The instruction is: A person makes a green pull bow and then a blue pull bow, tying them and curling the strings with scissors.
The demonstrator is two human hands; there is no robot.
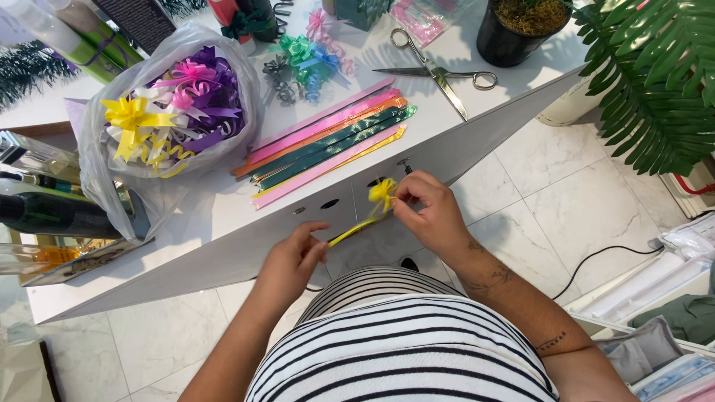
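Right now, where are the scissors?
In the head view, the scissors lie upper right on the white table, between the black pot and the flat ribbon strips.

Bright, even daylight fills the scene; the white worktop (477, 141) runs close to overexposed, with hard, dark shadows cast by the scissors (439, 74) and the black pot (521, 33), so the light comes from the far upper side. Soft sheen on the clear plastic bag (167, 112) and on the marble floor (551, 223). Focus sharp at centre; wide-angle lens bends the worktop edge, and corners look slightly smeared.
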